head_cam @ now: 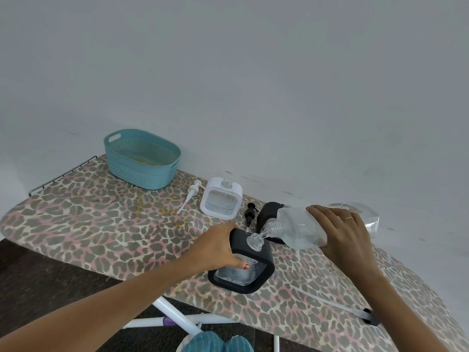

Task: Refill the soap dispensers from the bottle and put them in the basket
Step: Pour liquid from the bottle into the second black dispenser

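Observation:
My left hand [220, 246] grips a black square soap dispenser [250, 271] standing uncapped on the ironing board [101, 224]. My right hand [345, 235] holds a clear plastic bottle [299, 229] tilted on its side, its mouth at the dispenser's open neck, with clear liquid running in. A second black dispenser [266, 214] stands behind the bottle, mostly hidden. A white square dispenser [220, 199] stands uncapped farther back. The teal basket [142, 158] sits at the board's far left, with no dispenser in it.
A white pump [190, 195] lies left of the white dispenser and a black pump [250, 214] lies to its right. Another pump with a long tube [335, 304] lies near my right forearm. A wall runs close behind the board. White board legs [177, 318] show below.

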Demonstrator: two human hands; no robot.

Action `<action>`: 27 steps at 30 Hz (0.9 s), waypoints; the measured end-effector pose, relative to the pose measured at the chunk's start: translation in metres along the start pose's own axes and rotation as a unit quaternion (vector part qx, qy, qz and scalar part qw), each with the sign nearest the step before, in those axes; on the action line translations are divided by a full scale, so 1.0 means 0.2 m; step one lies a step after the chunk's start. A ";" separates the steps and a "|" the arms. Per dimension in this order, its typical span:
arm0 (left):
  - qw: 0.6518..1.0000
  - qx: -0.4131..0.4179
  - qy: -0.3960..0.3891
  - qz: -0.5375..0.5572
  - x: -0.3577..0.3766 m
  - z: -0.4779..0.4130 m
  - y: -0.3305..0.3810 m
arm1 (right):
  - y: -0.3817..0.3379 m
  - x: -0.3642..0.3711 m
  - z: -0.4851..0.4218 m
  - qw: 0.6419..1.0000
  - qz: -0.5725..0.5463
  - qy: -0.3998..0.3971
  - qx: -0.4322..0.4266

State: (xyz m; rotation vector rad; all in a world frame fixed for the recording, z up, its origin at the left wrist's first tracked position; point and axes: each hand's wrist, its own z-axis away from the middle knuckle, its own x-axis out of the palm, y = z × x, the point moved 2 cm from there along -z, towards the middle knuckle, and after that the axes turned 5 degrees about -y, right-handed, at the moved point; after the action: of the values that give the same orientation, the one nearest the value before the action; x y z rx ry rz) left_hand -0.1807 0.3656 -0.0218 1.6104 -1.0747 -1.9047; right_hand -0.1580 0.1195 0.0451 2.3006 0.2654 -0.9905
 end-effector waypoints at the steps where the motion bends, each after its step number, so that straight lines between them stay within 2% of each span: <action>1: 1.000 -0.001 0.001 -0.004 0.00 0.00 0.00 | 0.00 0.00 0.00 1.000 0.001 0.000 0.000; 27: 1.000 0.009 0.005 0.023 0.02 0.00 0.01 | 0.02 -0.03 0.01 1.000 0.013 0.001 -0.003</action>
State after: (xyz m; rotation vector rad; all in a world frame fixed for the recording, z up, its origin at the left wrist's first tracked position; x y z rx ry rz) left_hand -0.1820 0.3618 -0.0230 1.5890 -1.1191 -1.8610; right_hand -0.1609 0.1162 0.0496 2.2946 0.2379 -0.9739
